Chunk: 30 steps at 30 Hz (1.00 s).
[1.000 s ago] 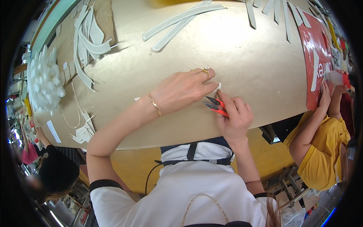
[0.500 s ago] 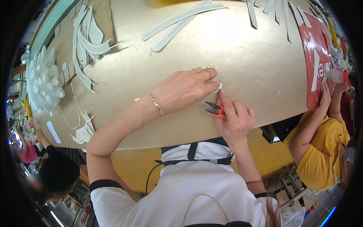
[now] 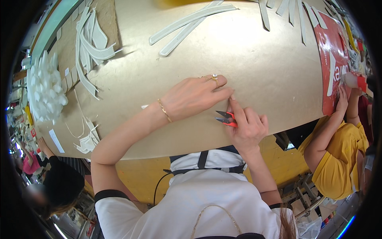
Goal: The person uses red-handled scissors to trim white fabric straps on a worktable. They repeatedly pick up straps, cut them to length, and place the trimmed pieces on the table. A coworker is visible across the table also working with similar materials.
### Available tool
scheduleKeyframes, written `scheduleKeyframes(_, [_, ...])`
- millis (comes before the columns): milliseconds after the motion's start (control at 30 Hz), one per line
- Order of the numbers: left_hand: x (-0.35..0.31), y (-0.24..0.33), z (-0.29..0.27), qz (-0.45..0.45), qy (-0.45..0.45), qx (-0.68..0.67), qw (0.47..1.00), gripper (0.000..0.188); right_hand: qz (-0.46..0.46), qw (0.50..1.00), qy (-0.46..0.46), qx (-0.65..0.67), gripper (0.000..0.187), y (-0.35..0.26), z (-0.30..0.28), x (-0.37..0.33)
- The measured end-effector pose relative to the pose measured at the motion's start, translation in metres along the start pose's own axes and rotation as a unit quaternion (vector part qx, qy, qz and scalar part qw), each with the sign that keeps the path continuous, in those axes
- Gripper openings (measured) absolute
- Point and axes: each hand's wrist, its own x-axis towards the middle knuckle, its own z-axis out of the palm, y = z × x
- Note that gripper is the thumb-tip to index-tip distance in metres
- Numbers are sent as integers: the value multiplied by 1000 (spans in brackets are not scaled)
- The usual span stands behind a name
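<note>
My right hand (image 3: 250,126) is closed around a pair of red-handled thread snips (image 3: 227,119), whose dark blades stand apart and point left. Its index fingertip meets the fingertips of my left hand (image 3: 197,95), which lies palm down with its fingers drawn together. Whatever is pinched between those fingertips is hidden under them. A small white end (image 3: 144,106) peeks out by my left wrist, resting on the tan tabletop (image 3: 274,85).
Pale stitched strips (image 3: 191,24) cross at the far middle; more lie in a heap (image 3: 93,44) at far left. White padded pieces (image 3: 47,89) are piled leftmost. A red sheet (image 3: 328,67) covers the right end, beside a co-worker in yellow (image 3: 338,159). Another person (image 3: 63,179) is at lower left.
A small white end that showed between my fingertips is now covered. My left hand has shifted slightly left; the snips have barely moved.
</note>
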Motion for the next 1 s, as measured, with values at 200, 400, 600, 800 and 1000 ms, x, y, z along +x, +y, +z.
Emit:
scheduleKeyframes(200, [-1, -4, 13, 58, 97, 69, 991, 38, 5, 1000, -7, 4, 27, 0, 1, -1])
scheduleKeyframes(400, [5, 9, 8, 16, 69, 133, 989, 37, 11, 999, -47, -12, 41, -6, -3, 0])
scheduleKeyframes(600, [7, 7, 4, 0, 94, 32, 995, 34, 100, 975, -195, 26, 59, -4, -38, -6])
scheduleKeyframes(800, [6, 10, 11, 28, 92, 77, 992, 31, 228, 934, -227, 156, 36, 10, -80, -26])
scheduleKeyframes(1000, [7, 20, 13, 25, 83, 21, 996, 23, 345, 854, -327, 214, 31, 42, -110, -47])
